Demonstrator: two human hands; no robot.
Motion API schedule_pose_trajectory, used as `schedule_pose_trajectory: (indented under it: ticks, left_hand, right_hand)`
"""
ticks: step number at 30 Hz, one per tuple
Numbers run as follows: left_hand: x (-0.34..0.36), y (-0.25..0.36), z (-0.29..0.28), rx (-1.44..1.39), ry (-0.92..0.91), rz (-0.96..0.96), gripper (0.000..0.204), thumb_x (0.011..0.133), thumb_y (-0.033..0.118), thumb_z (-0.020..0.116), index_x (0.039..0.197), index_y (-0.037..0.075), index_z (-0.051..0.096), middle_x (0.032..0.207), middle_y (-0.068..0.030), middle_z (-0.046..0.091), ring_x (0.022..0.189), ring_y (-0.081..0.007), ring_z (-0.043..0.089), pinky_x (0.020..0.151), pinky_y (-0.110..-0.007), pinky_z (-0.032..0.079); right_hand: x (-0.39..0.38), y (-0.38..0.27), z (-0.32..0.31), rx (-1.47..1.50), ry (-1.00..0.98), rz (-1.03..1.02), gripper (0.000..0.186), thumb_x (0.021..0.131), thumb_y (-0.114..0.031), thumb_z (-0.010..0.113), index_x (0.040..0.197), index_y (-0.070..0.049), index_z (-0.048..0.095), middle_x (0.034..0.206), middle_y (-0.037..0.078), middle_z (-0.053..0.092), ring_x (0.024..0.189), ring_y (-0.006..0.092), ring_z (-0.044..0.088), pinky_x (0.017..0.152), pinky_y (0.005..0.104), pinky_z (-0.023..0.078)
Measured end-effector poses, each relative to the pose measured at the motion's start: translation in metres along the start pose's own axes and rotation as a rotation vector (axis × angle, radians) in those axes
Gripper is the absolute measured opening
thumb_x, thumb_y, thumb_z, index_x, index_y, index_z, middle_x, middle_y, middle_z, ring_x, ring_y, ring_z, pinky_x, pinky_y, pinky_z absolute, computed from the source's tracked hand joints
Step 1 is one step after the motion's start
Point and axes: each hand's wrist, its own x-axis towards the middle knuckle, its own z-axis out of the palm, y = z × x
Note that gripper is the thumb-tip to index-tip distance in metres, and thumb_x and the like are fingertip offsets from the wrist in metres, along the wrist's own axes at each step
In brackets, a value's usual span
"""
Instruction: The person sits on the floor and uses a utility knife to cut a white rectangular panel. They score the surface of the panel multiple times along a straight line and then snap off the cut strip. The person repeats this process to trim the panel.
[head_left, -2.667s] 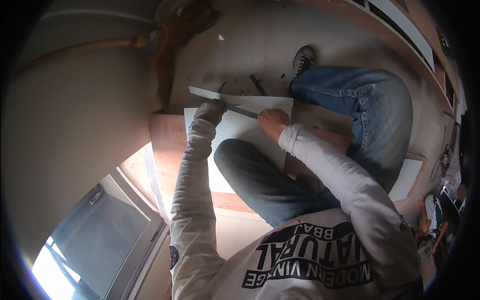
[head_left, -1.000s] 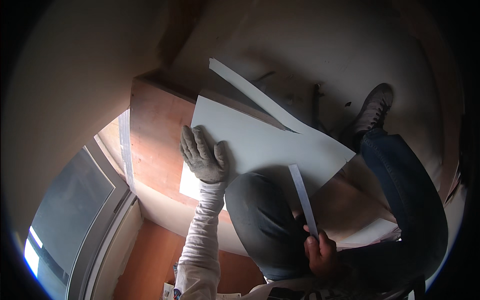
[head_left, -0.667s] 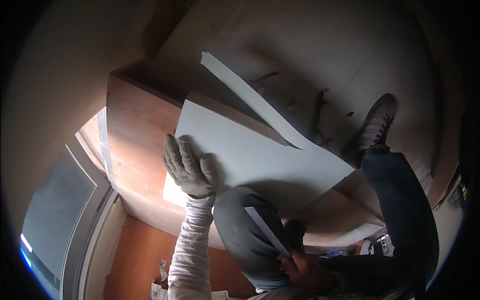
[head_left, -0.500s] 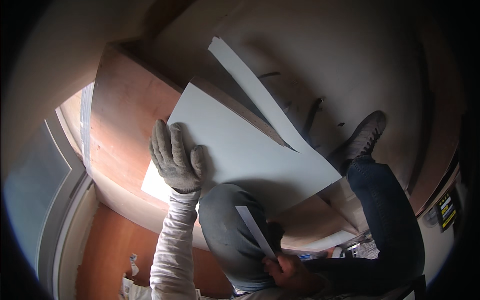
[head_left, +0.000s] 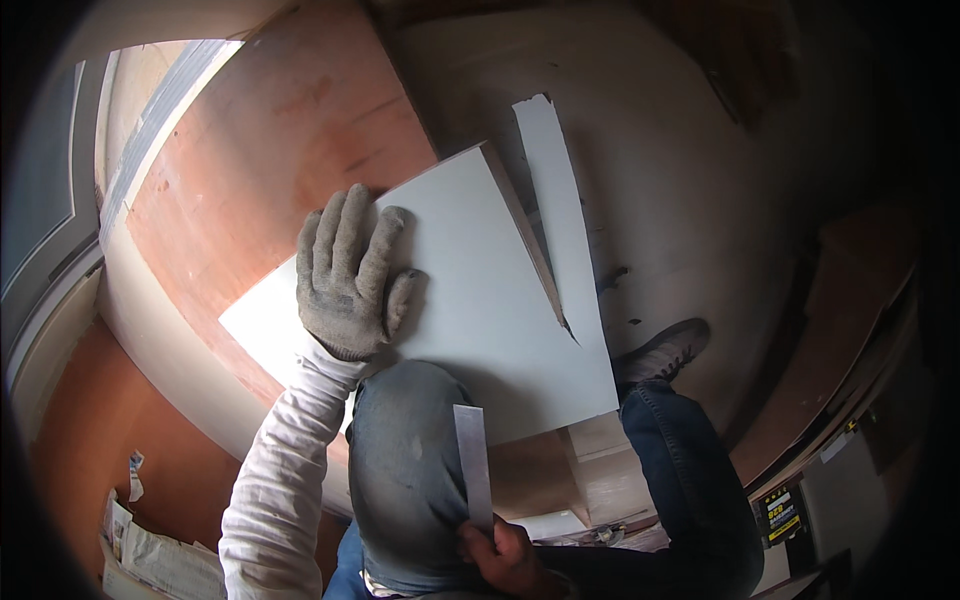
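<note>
My left hand (head_left: 348, 275), in a grey knit glove, lies flat with fingers apart on a white sheet (head_left: 470, 250). A long narrow strip (head_left: 547, 180) is split away along the sheet's right side, still joined near the lower end. The sheet lies over a plywood board (head_left: 265, 120), with my left knee (head_left: 400, 430) against its lower part. My bare right hand (head_left: 500, 555) grips a flat straight grey bar (head_left: 470, 460), held upright in the picture over that knee.
A framed window (head_left: 45, 180) is at the left. My shoe (head_left: 665, 350) rests on the dusty floor (head_left: 680, 150), beside dark scraps. Boards (head_left: 840, 330) lean along the right, near a black-and-yellow package (head_left: 780, 515). Crumpled paper (head_left: 150, 550) lies lower left.
My right hand has let the bar down from across the sheet to my knee. My left hand has spread flat on the sheet. A strip has separated; the view has turned.
</note>
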Motion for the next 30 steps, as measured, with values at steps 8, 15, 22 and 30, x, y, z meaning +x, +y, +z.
schedule_pose_trajectory:
  ticks: [8, 15, 22, 30]
  left_hand:
    - [0.005, 0.003, -0.002, 0.033, 0.013, 0.036, 0.061, 0.086, 0.038, 0.058, 0.135, 0.004, 0.047, 0.133, -0.0238, 0.047, 0.121, -0.0416, 0.048, 0.102, -0.053, 0.036]
    - [0.027, 0.033, -0.013, 0.009, -0.1, -0.089, 0.111, 0.069, 0.071, 0.068, 0.141, -0.005, 0.029, 0.133, -0.0238, 0.043, 0.121, -0.0407, 0.043, 0.101, -0.051, 0.034]
    - [0.06, 0.083, -0.003, 0.105, -0.16, -0.328, 0.12, 0.062, 0.072, 0.072, 0.144, -0.002, 0.024, 0.137, -0.0263, 0.035, 0.125, -0.0404, 0.034, 0.106, -0.053, 0.024]
    - [0.077, 0.093, 0.008, 0.071, -0.07, -0.619, 0.09, 0.068, 0.064, 0.074, 0.128, 0.004, 0.046, 0.126, -0.0202, 0.046, 0.117, -0.0375, 0.043, 0.102, -0.047, 0.032]
  right_hand:
    - [-0.001, -0.023, 0.004, -0.008, 0.029, 0.144, 0.014, 0.093, -0.011, 0.054, 0.097, 0.002, 0.058, 0.072, 0.012, 0.066, 0.063, 0.0224, 0.066, 0.059, 0.033, 0.052]
    - [-0.021, -0.023, 0.012, -0.067, 0.218, -0.198, 0.014, 0.094, -0.008, 0.053, 0.103, 0.002, 0.06, 0.088, 0.013, 0.066, 0.067, 0.0244, 0.062, 0.058, 0.0337, 0.05]
    - [-0.034, -0.012, 0.006, -0.037, 0.272, -0.178, 0.019, 0.088, -0.007, 0.063, 0.105, 0.001, 0.062, 0.101, 0.013, 0.066, 0.076, 0.0245, 0.064, 0.065, 0.0331, 0.052]
    - [-0.045, 0.02, 0.017, 0.478, 0.127, 0.019, 0.023, 0.094, -0.013, 0.059, 0.113, 0.0, 0.06, 0.1, 0.013, 0.067, 0.076, 0.0259, 0.062, 0.068, 0.0331, 0.052]
